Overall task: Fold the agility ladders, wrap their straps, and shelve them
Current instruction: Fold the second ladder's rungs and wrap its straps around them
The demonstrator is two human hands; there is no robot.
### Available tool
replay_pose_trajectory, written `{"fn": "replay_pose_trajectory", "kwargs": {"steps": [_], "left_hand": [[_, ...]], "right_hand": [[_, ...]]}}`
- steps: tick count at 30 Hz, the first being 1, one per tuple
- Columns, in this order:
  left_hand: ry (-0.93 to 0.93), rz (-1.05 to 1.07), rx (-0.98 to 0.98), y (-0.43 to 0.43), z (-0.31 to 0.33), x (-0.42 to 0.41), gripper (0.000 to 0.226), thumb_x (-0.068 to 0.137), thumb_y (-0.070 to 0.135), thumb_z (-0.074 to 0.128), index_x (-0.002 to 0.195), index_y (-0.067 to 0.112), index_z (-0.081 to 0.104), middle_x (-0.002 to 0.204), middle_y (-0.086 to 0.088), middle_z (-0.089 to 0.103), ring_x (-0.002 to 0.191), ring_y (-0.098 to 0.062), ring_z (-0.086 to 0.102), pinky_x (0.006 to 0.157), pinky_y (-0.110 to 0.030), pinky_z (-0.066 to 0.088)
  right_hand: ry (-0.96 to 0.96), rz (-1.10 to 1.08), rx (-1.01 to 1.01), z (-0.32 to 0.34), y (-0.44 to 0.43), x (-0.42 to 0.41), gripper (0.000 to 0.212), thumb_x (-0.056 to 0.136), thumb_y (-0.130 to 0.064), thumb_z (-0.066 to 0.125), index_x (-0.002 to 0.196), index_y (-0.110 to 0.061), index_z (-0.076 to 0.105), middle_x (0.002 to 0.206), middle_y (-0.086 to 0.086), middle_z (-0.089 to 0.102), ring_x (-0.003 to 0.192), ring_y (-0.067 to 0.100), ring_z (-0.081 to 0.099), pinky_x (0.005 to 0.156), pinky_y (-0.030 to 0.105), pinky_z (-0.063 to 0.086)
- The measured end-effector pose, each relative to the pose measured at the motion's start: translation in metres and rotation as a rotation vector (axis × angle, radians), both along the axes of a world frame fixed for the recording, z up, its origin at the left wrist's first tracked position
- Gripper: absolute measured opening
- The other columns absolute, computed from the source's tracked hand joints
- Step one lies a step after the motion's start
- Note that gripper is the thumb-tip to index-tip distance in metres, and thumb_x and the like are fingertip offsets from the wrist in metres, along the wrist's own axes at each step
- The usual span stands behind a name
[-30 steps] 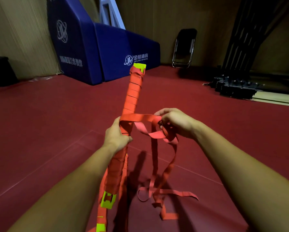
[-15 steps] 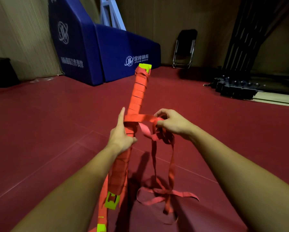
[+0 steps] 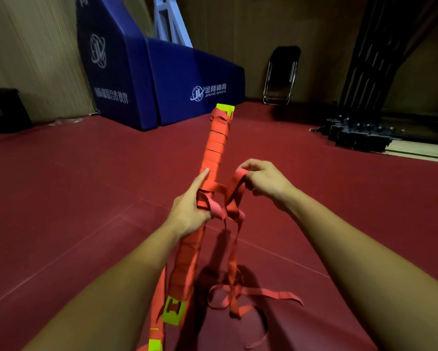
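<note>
**Writing.** The blue padded base [image 3: 162,79] at the far wall carries a white round logo, the characters 金陵体育 and, beneath them, "JINLING SPORTS". A second line of white characters on its left face is too blurred to read.

**Hands.** The left hand [image 3: 187,211] grips the folded ladder [image 3: 216,145] at about mid-length. Its thumb and lower fingers are curled round the bundle, and its index finger lies straight along the side, pointing toward the far end. The right hand [image 3: 266,182], just beside the bundle and slightly higher than the left, pinches a loop of the red strap [image 3: 234,188] between thumb and curled fingers. Both bare forearms reach forward.

**Ladder.** The bundle is held in the air, pointing away from the person, and is bound along its length in turns of strap. The yellow-green far rung end [image 3: 225,108] shows at the tip. The near rung end [image 3: 173,310] shows low between the forearms. From the right hand the strap runs across to the bundle at the left thumb, then hangs down. Its loose tail lies in loops on the red floor [image 3: 86,186].

**Background.** A black folding chair [image 3: 281,74] stands at the wall, right of the base.
</note>
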State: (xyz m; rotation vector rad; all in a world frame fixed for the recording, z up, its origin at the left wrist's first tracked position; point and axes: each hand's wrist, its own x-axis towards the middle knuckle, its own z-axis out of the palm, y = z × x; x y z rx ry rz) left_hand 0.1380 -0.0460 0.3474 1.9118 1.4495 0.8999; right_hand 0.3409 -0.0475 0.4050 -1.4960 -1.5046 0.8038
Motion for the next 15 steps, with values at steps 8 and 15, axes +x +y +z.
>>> {"fn": "replay_pose_trajectory", "kwargs": {"steps": [8,15], "left_hand": [[0.043,0.023,0.039,0.007,-0.007,-0.006,0.120,0.068,0.004,0.077,0.142,0.071,0.010,0.099,0.007,0.076,0.093,-0.015,0.071,0.091,-0.037,0.056],[0.044,0.017,0.045,0.004,-0.004,-0.008,0.113,0.071,0.000,0.074,0.149,0.061,0.019,0.079,0.024,0.072,0.077,0.006,0.065,0.079,-0.014,0.051]], "right_hand": [[0.156,-0.156,-0.058,-0.004,0.005,0.009,0.044,0.082,-0.047,0.074,0.060,-0.010,0.063,0.062,0.009,0.067,0.057,0.024,0.068,0.065,0.036,0.059],[0.414,-0.082,-0.192,0.008,-0.001,-0.001,0.024,0.088,-0.002,0.041,0.084,-0.010,0.064,0.074,0.005,0.072,0.058,0.013,0.065,0.048,0.015,0.039]]}}
